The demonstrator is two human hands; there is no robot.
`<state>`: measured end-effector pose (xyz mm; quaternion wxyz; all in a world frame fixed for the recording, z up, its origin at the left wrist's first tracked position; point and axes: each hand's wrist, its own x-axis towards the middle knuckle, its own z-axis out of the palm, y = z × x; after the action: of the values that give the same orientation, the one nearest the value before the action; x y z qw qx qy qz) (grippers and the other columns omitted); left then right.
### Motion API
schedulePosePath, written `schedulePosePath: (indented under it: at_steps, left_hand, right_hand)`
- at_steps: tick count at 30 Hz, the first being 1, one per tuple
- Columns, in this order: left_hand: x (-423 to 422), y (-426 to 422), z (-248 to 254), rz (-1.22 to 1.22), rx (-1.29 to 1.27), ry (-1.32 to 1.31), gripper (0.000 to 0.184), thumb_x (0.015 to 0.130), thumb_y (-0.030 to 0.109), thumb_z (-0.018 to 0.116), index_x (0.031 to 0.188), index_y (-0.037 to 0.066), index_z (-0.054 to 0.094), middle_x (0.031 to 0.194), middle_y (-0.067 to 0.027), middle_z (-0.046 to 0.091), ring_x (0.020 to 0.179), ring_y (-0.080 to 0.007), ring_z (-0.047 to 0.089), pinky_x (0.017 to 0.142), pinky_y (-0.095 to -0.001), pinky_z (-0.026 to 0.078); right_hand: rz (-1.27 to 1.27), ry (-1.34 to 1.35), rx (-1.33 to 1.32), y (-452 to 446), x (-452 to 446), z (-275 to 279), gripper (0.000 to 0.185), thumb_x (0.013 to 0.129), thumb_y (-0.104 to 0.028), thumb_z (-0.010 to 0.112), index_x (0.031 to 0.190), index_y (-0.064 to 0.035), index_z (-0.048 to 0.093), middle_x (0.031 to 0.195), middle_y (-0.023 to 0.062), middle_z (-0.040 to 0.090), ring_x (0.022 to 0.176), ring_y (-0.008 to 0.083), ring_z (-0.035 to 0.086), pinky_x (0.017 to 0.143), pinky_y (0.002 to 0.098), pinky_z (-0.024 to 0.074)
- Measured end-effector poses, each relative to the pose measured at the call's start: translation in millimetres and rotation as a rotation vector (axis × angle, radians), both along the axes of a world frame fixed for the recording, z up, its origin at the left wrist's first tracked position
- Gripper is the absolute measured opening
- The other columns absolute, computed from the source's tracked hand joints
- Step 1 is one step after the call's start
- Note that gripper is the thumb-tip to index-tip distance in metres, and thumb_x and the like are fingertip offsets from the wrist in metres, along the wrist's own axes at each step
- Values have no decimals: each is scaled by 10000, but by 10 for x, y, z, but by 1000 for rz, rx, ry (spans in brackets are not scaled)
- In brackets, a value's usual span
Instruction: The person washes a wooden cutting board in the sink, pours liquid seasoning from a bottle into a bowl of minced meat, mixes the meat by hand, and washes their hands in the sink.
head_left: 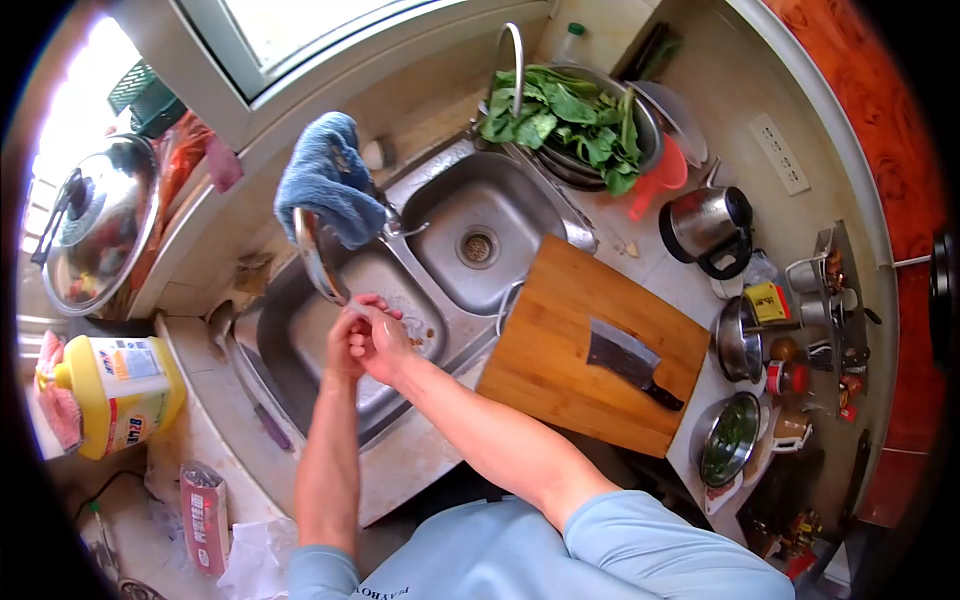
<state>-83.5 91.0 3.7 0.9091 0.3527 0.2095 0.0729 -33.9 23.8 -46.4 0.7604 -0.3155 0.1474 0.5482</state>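
Note:
My left hand point(343, 345) and my right hand point(385, 345) are pressed together over the left sink basin point(290, 330), fingers curled against each other. They are right under the mouth of a chrome faucet point(318, 262). A blue towel point(325, 180) is draped over the faucet's upper part. Whether something small is between my palms is hidden. Small brownish scraps point(428, 334) lie in the basin beyond my hands. To the right, a cleaver point(622, 352) lies flat on a wooden cutting board point(550, 310), apart from both hands.
A second basin point(440, 215) has a drain strainer. Leafy greens point(575, 115) fill a bowl behind it. An electric kettle point(705, 225) and metal bowls point(738, 340) stand right. A ladle point(240, 350) lies on the left rim, near a yellow jug point(120, 390).

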Motion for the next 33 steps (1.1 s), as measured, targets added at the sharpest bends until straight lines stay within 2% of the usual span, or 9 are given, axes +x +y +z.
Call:
schedulePosePath:
  at_steps: [4, 8, 17, 18, 23, 26, 27, 29, 33]
  left_hand:
    - [326, -162, -562, 326, -323, 103, 277, 994, 295, 572, 1071, 37, 637, 1007, -86, 677, 866, -217, 661, 779, -411, 561]
    - [401, -144, -328, 124, 155, 321, 334, 1004, 374, 556, 1152, 87, 641, 1048, -40, 657, 979, -181, 635, 770, -295, 493]
    - [-407, 58, -453, 36, 609, 562, 381, 941, 263, 674, 1245, 34, 679, 1203, -46, 685, 1126, -147, 585, 1006, -310, 405]
    - [-385, -12, -164, 65, 548, 669, 374, 949, 293, 659, 1259, 85, 685, 1293, -26, 650, 1186, -151, 555, 1050, -339, 352]
    - [-633, 78, 356, -44, -115, -72, 522, 934, 334, 646, 1388, 88, 571, 1430, -55, 572, 1363, -188, 462, 1165, -395, 269]
    - [-752, 215, -307, -1135, 1551, 1336, 544, 923, 348, 642, 1382, 65, 566, 1408, -93, 586, 1331, -234, 509, 1159, -435, 325]
    - [-716, 289, -383, -835, 1254, 1074, 497, 918, 313, 651, 1328, 37, 600, 1321, -116, 628, 1271, -245, 550, 1100, -423, 380]
    - [-828, 359, -526, -282, 595, 566, 407, 909, 244, 670, 1221, -18, 667, 1147, -161, 713, 1151, -266, 632, 982, -399, 491]
    - [-696, 557, -918, -446, 1322, 656, 358, 939, 261, 674, 1150, -27, 694, 1080, -131, 715, 936, -201, 667, 836, -336, 527]
  right_hand:
    - [95, -1190, -616, -161, 254, 438, 213, 935, -196, 539, 1019, -57, 677, 781, 121, 656, 760, 374, 659, 762, 461, 553]
    - [177, -1576, -631, -394, 622, 442, 275, 930, -251, 533, 992, -5, 640, 1052, 233, 630, 1026, 445, 601, 879, 520, 488]
    - [837, -1908, -1000, 47, 1817, 344, 294, 850, -247, 588, 986, -22, 719, 1076, 208, 691, 989, 369, 671, 856, 489, 544]
    - [311, -1543, -1070, -115, 1526, 622, 315, 823, -243, 618, 999, 3, 707, 1065, 218, 691, 967, 377, 677, 858, 499, 544]
    - [586, -1415, -456, -489, 408, 1068, 364, 835, -254, 654, 1081, 12, 694, 1143, 245, 662, 1104, 378, 645, 929, 525, 502]
    - [1014, -1709, -754, -740, 124, 862, 348, 833, -215, 652, 1110, -6, 679, 1296, 247, 547, 1242, 381, 523, 984, 661, 377]
    - [1270, -1680, -785, -838, 188, 991, 340, 836, -207, 648, 1109, -8, 677, 1312, 246, 528, 1262, 380, 500, 984, 683, 359]
    - [872, -1630, -777, -1036, 132, 750, 321, 779, -162, 681, 1059, -7, 714, 1219, 234, 588, 1177, 387, 553, 940, 492, 495]
    - [316, -1657, -871, -2094, 312, 985, 223, 874, -186, 618, 1015, -20, 666, 1011, 170, 603, 895, 395, 640, 754, 467, 546]
